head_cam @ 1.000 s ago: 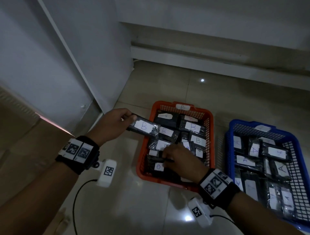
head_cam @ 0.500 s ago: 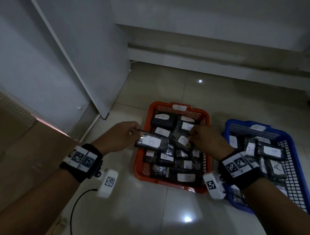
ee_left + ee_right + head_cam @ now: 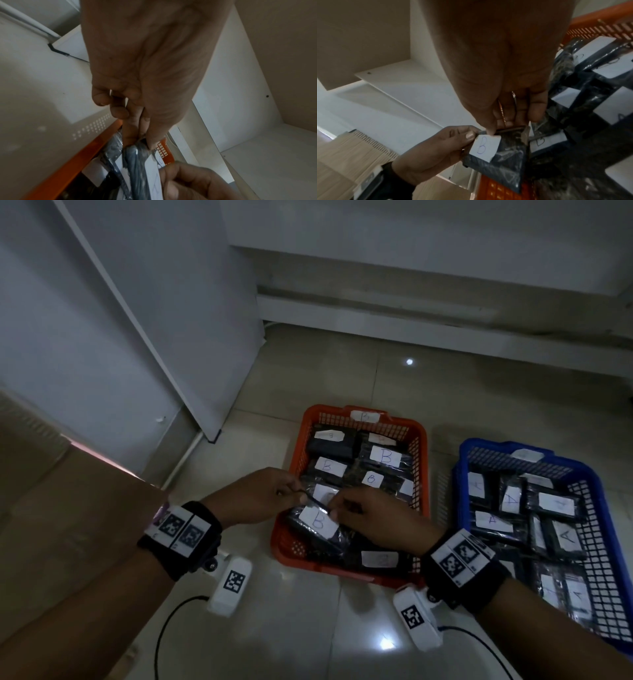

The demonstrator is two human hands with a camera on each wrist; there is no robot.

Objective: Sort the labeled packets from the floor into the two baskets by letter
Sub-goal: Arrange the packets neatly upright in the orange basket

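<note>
1. Left hand [image 3: 253,496]: thumb and fingers [image 3: 150,140] pinch the top edge of the held packet [image 3: 317,525], a dark packet with a white label marked "B". The packet hangs just below both hands, over the near left corner of the orange basket [image 3: 419,474].
2. Right hand [image 3: 373,518]: directly beside the left hand. Its thumb and fingers [image 3: 489,129] nip the same top edge, so the packet is shared between two pinches.
3. Step in hand, as judged: placing a "B" packet into the basket tagged "B". Both pinches must let go so that it drops flat among the other B packets [image 3: 385,457], which lie just beyond the hands.
4. Next move, as judged: lower the packet a little and release it label up, then withdraw toward the floor [image 3: 308,628] for another packet.
5. Blue basket [image 3: 599,508]: to the right of the right hand, apart from it, holding packets marked "A".
6. Hidden or unclear: no unsorted packets show on the floor. The light is dim. The nearest packets in the orange basket are masked by the hands. The blue basket's tag is probably an "A", though its letter cannot be read.
</note>
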